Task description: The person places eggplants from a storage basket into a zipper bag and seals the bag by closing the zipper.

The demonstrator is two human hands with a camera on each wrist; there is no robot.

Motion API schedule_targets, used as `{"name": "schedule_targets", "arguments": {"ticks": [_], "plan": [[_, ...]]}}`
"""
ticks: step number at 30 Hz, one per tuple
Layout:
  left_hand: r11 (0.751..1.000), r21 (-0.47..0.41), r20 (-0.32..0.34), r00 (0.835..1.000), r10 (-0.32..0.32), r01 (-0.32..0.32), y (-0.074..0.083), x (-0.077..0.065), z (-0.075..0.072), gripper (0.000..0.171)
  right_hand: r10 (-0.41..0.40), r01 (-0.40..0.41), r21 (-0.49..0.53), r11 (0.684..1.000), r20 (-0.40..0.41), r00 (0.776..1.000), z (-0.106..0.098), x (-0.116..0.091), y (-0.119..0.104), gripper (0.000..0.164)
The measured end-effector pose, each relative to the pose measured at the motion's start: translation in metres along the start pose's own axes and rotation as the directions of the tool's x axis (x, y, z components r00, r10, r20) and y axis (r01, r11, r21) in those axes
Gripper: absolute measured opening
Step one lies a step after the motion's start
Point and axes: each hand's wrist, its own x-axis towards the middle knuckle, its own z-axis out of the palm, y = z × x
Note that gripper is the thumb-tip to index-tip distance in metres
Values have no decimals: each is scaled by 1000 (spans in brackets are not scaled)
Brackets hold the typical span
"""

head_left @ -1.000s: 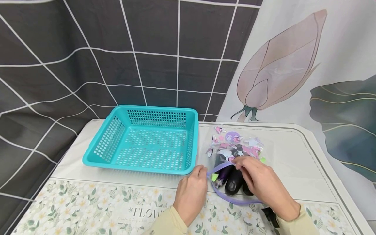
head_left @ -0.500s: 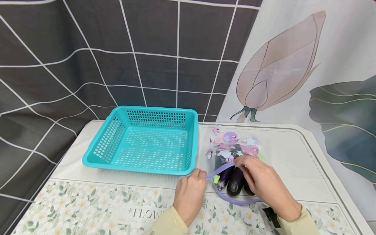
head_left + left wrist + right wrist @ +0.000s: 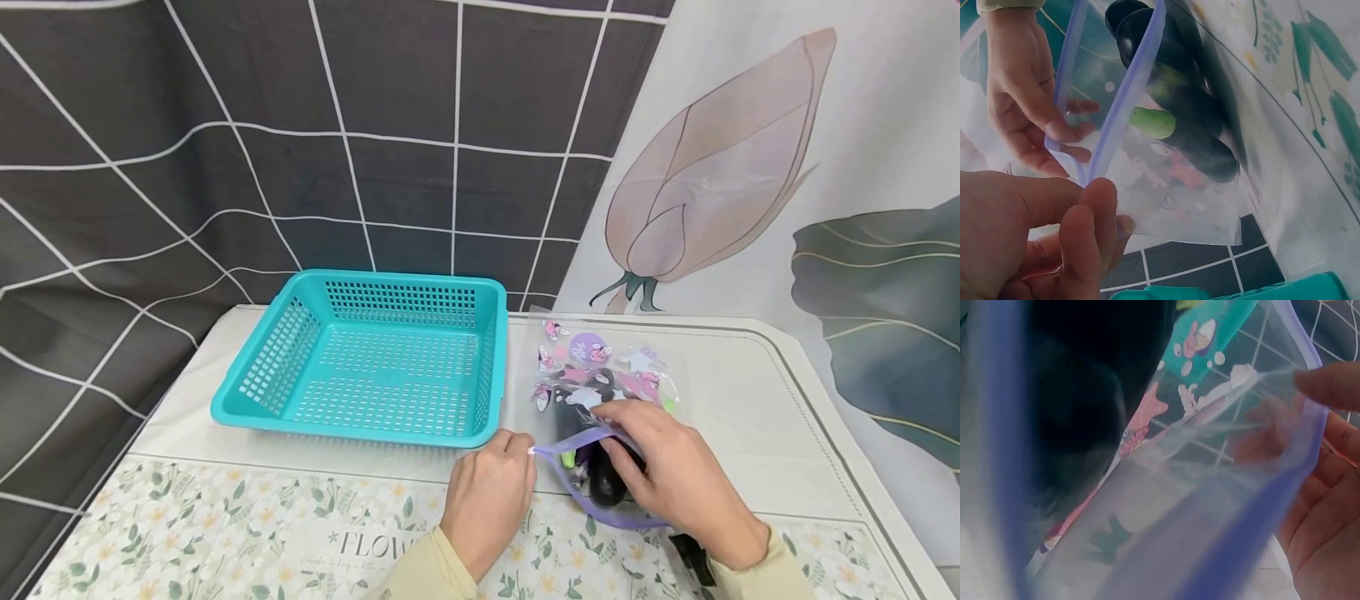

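A clear zip bag with a purple zip strip and pink cartoon prints lies on the table, its mouth facing the person. Inside it are dark eggplants with green stem ends; one stem end shows through the film in the left wrist view. My left hand pinches the left corner of the bag's mouth, where the zip strips meet. At the mouth's upper strip, my right hand holds the edge between thumb and fingers. The right wrist view shows that thumb at the purple strip.
A turquoise plastic basket stands left of the bag, its perforated floor bare. The table wears a white and floral cover. A dark grid-patterned curtain hangs behind. A black strap shows near the right wrist.
The bag's mouth has narrowed, and the upper strip now covers more of the eggplants. The right thumb has lowered toward the opening. A white tip now shows at the left fingers.
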Motion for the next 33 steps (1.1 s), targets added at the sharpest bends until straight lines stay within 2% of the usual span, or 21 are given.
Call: {"name": "schedule_targets", "arguments": {"ticks": [5,8,12,18,26,33], "plan": [[997,-74,-4,1000,-16,16,1,1,-3,5,40,-40,0,999,25,999,0,1,-14,49],[994,-107,-24,1000,-12,9,1,1,-3,4,26,-26,-4,1000,-8,1000,1,3,-22,55],[991,-135,-38,999,-10,5,0,2,-3,5,-9,10,10,1000,-40,999,4,6,-31,55],[986,-166,-26,1000,1,-6,2,2,-6,4,-71,72,42,997,-20,997,11,6,-40,51],[964,-266,0,1000,-12,12,6,4,-13,16,-75,75,28,997,-28,997,17,3,-42,44],[960,-279,8,1000,-13,15,7,5,-17,12,-83,85,37,996,-55,995,19,4,-43,39]]}}
